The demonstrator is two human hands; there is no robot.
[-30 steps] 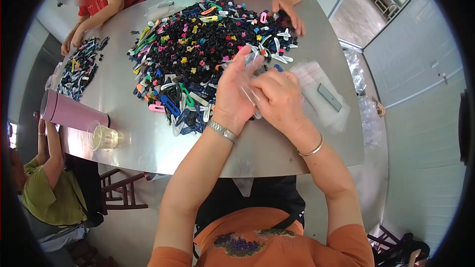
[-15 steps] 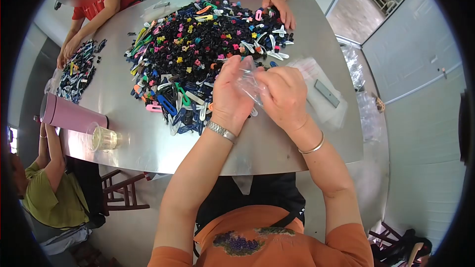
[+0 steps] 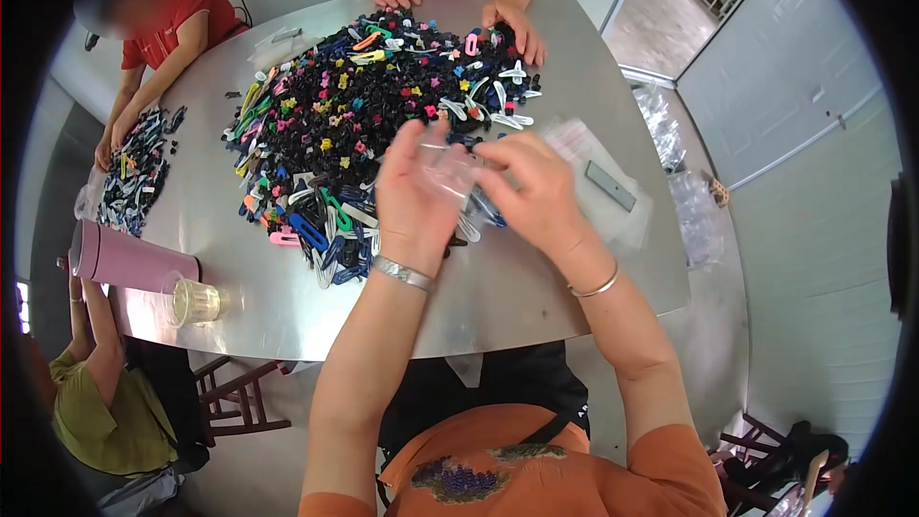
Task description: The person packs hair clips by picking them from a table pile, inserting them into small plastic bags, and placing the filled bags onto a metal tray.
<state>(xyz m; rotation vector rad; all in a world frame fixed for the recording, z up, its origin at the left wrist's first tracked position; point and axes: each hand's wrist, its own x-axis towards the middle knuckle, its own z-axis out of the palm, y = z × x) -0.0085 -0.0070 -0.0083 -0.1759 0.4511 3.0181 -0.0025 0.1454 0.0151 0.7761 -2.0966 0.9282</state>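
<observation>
A large pile of mixed hair clips [image 3: 345, 124] spreads over the metal desk [image 3: 517, 302], filling the space just beyond the hands and partly hidden by them. A co-worker's hand [image 3: 517, 29] rests at its far edge; a smaller heap of clips [image 3: 134, 182] lies well apart on the left. Beside the right hand [image 3: 531, 187], a grey bar [image 3: 610, 186] sits on stacked clear bags [image 3: 603, 215]. The pink tumbler [image 3: 139, 257] lets no contents show; the plastic cup [image 3: 196, 303] next to it holds pale yellow liquid. One clear bag [image 3: 448, 172] lies across the spread left hand [image 3: 412, 191], its edge pinched by the right; whether it contains anything, I cannot tell.
</observation>
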